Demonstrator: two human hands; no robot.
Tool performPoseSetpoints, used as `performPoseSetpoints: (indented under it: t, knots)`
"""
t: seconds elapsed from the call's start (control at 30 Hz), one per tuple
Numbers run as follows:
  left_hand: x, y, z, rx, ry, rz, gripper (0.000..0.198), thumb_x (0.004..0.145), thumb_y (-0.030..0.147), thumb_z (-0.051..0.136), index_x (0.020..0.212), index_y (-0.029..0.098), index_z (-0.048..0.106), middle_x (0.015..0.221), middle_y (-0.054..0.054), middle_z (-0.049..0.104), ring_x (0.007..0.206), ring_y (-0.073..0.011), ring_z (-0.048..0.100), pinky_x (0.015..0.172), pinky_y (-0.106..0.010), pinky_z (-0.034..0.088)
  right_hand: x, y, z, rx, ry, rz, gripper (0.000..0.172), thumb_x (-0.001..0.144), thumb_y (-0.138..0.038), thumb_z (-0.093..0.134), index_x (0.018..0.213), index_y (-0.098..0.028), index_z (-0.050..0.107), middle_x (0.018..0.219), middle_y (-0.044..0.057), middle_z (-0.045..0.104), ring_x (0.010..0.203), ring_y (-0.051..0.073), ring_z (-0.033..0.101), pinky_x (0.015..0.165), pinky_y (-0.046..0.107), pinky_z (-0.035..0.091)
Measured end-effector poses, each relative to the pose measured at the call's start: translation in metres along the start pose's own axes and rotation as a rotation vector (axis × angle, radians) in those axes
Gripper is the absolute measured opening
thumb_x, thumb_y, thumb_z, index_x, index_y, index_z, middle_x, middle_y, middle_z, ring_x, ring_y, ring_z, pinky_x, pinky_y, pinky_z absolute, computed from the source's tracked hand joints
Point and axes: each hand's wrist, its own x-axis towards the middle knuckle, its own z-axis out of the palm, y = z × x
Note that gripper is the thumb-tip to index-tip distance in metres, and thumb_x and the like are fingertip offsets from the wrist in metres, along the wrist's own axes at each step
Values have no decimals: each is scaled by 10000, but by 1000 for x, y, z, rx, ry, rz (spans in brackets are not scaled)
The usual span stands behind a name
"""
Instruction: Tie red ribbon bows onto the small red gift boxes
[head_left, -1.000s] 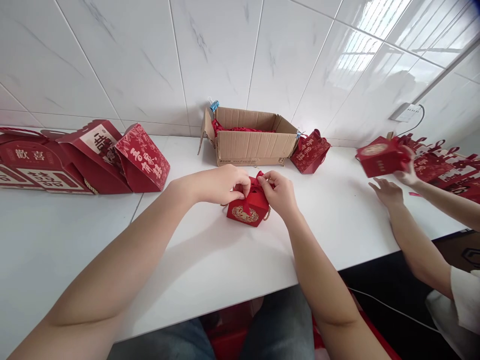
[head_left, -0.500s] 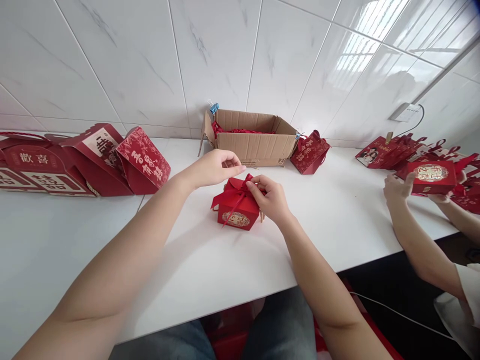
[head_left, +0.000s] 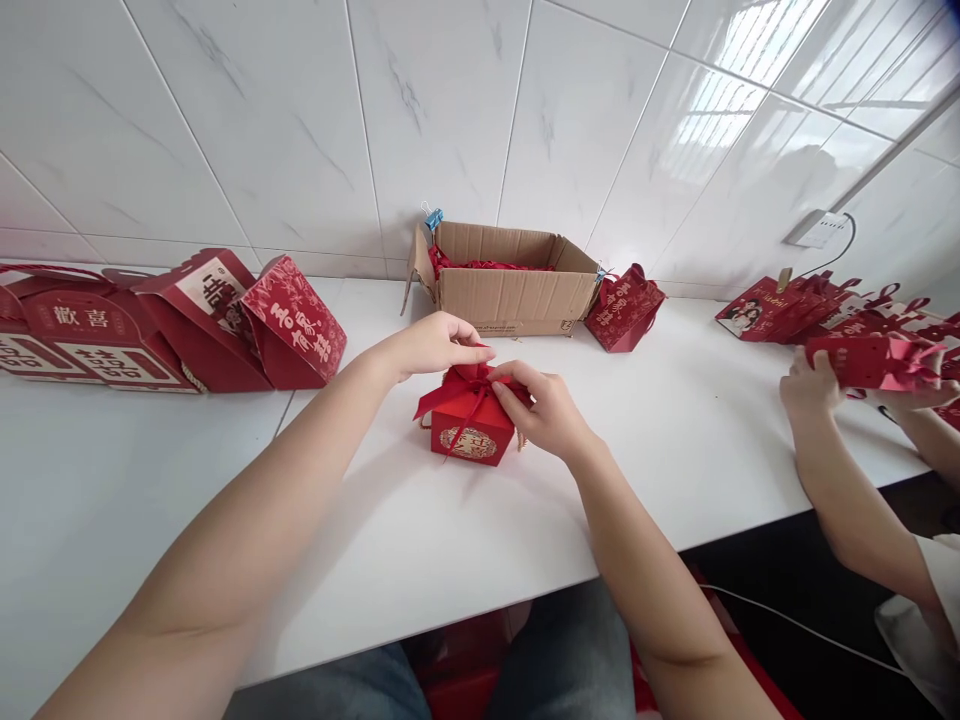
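Note:
A small red gift box (head_left: pixel 489 448) with a gold round emblem stands upright on the white table, tied on top with a red ribbon (head_left: pixel 433 399). Beige twisted cord shows at both its sides. My left hand (head_left: pixel 441 345) reaches over the back of the box, thumb and fingers pinched on a ribbon loop at the top. From the right, my right hand (head_left: pixel 546 408) grips the ribbon near the knot between thumb and forefinger. The knot is partly covered by my fingers.
An open cardboard box (head_left: pixel 510 300) with red ribbon material stands by the tiled wall. Dark red gift boxes (head_left: pixel 296 325) line the left; another red box (head_left: pixel 624 308) is right of the carton. Far right, a co-worker's hands (head_left: pixel 811 385) hold a red box (head_left: pixel 855 362) near several others.
My left hand has come down from above the box to the ribbon at its top. My right hand stays at the knot. The co-worker has turned their red box.

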Motion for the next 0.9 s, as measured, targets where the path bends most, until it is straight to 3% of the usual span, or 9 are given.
performPoseSetpoints:
  t: [0.17,0.4,0.63,0.9]
  knots:
    - [0,0,2,33,85,-12,360,700,538,703,696,177,691,721,-31,690,707,-164,598,658,-280,450,-1,-1,-1,-76,-20,-7,215,900,-212,426,992,-202,620,797,31,687,620,125,556,591,238,444]
    - [4,-2,12,219,222,19,312,728,448,663,603,168,608,643,-9,611,625,-137,512,590,-272,389,-2,-2,-4,-107,-79,-4,287,915,-171,381,1021,-194,646,875,43,714,681,139,606,645,260,472]
    - [11,-7,19,331,311,82,289,758,405,633,587,174,602,733,-37,658,652,-160,543,635,-304,410,-1,-1,-5,-153,-115,30,335,921,-173,352,1088,-186,642,918,65,719,686,157,617,646,288,476]
    - [14,-10,24,395,396,148,290,784,361,612,572,165,590,775,-50,610,687,-161,542,670,-314,432,0,-1,-7,-204,-141,35,340,928,-178,349,1102,-195,640,875,57,717,684,163,623,660,295,479]
